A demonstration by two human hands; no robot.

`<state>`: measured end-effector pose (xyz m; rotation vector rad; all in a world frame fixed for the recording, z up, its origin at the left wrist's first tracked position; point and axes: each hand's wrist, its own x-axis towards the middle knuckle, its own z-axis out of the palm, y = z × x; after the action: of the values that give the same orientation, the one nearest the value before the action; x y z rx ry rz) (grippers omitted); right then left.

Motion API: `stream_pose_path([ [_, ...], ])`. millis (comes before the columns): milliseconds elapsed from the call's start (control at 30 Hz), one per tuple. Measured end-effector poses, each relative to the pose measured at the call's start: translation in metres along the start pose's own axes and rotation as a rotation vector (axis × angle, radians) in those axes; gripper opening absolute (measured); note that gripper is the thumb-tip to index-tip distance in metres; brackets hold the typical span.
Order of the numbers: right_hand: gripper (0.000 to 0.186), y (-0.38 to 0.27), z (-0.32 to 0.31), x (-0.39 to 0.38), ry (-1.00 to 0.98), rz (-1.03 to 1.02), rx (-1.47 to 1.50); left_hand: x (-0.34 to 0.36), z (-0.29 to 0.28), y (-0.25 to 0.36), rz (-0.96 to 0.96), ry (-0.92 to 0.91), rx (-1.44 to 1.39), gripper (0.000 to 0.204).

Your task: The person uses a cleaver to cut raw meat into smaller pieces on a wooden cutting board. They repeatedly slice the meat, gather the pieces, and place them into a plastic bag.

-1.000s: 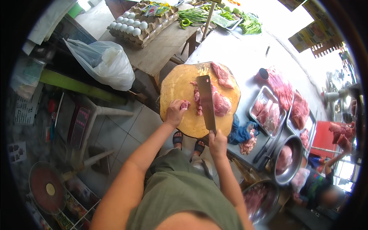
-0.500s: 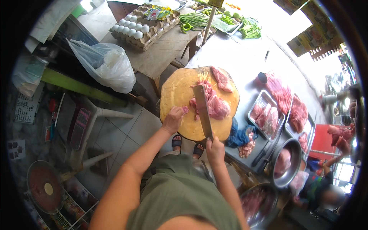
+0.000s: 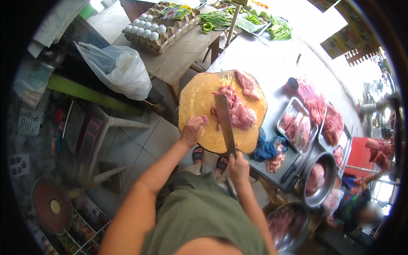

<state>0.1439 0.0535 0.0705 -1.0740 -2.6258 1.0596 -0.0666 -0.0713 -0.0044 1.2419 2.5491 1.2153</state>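
The work in hand looks like cutting raw meat into smaller pieces on a thick, roughly round block of yellowish wood [image 3: 191,102], which stands in front of the person beside a pale-topped desk [image 3: 250,57]. The large pink lump of raw meat [image 3: 244,118] lies right of the block's middle, with small pink meat scraps [image 3: 225,91] at its far left side and a separate long pink slab of meat [image 3: 247,85] near the block's far edge.

The right hand [image 3: 239,169] has its grip closed round the handle of a long, dark grey metal cleaver [image 3: 225,123]. The blade points away from the person and passes over the left part of the lump; whether its edge touches meat or wood cannot be told from above.

The left hand [image 3: 193,130] is over the block's near left part, its grip nearly closed, fingertips pinching a small pink piece of meat [image 3: 204,120]. This hand is apart from the blade.

As a judgement, the next move calls for a firm right grip to steer the blade, and for the left fingers to let go of or place their piece without straying under the edge.
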Motion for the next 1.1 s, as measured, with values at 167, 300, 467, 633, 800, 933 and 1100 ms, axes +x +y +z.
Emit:
stream_pose_path([
  [167,0.015,-0.009,-0.016,-0.007,0.118,-0.172,0.289,-0.006,-0.010,-0.003,-0.097,0.034,-0.034,0.018],
  [300,0.023,0.001,0.007,-0.003,-0.232,-0.013,-0.150,-0.010,-0.004,-0.001,-0.142,0.026,-0.077,0.024],
  [467,0.018,0.015,0.002,-0.008,-0.022,0.040,0.048,0.004,0.022,0.005,-0.091,-0.083,-0.013,0.041],
  [633,0.018,0.032,-0.036,-0.003,0.194,-0.010,0.229,0.046,0.036,0.028,-0.025,-0.088,-0.031,0.046],
  [800,0.017,0.062,-0.055,-0.013,0.219,0.150,0.252,0.083,0.059,0.065,0.237,-0.182,0.018,0.056],
  [933,0.020,0.068,-0.055,-0.027,0.215,0.277,0.390,0.111,0.091,0.084,0.437,-0.406,0.439,0.070],
  [1100,0.021,0.067,-0.058,-0.035,0.189,0.436,0.574,0.158,0.120,0.093,0.181,-0.688,0.479,0.044],
])
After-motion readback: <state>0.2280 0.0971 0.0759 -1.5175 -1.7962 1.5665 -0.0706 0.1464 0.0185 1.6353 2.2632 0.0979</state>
